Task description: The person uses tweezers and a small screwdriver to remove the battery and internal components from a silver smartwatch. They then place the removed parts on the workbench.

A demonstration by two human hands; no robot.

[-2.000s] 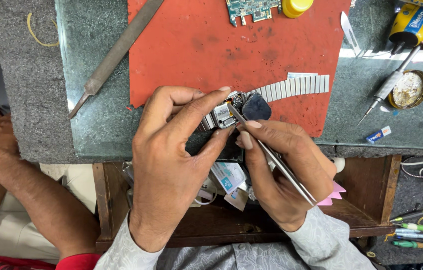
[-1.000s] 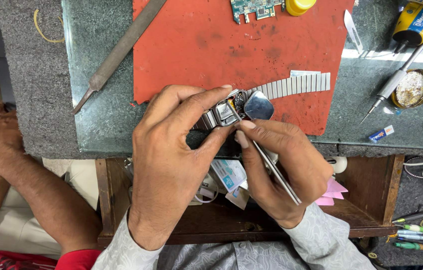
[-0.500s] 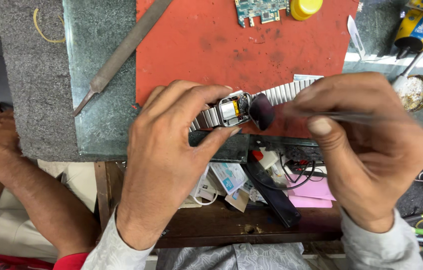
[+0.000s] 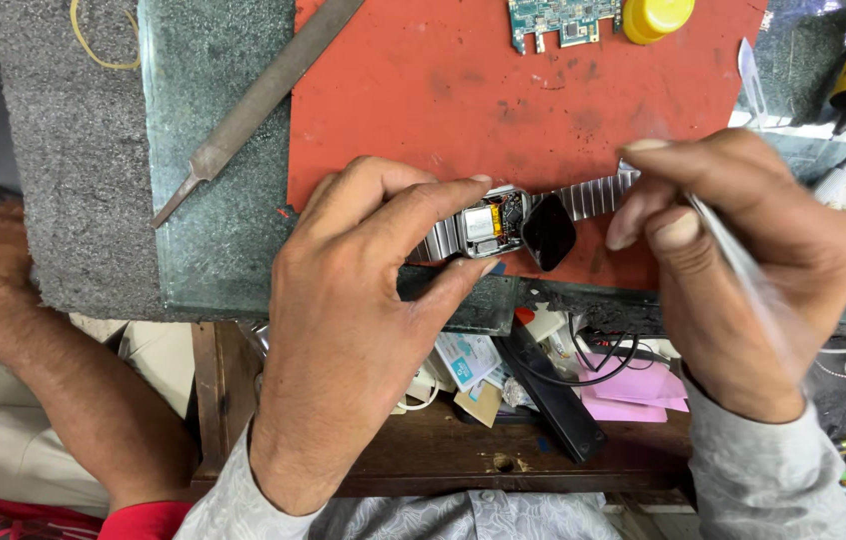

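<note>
Green stone bench (image 4: 213, 250) w/ red mat (image 4: 503, 110); yellow cap (image 4: 655, 16) & circuit board (image 4: 563, 18) at top edge. Left hand (image 4: 363, 310) pinches opened watch (image 4: 503, 225) on mat's front edge. Right hand (image 4: 743, 260) fingers closed on thin tool (image 4: 743, 265), prob. tweezers, blurred.

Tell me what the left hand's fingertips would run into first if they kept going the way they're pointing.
The left hand points right along the opened watch it already pinches. Straight on, its fingertips would probably meet the dark lifted screen first, then the right hand; depth is unclear.
</note>
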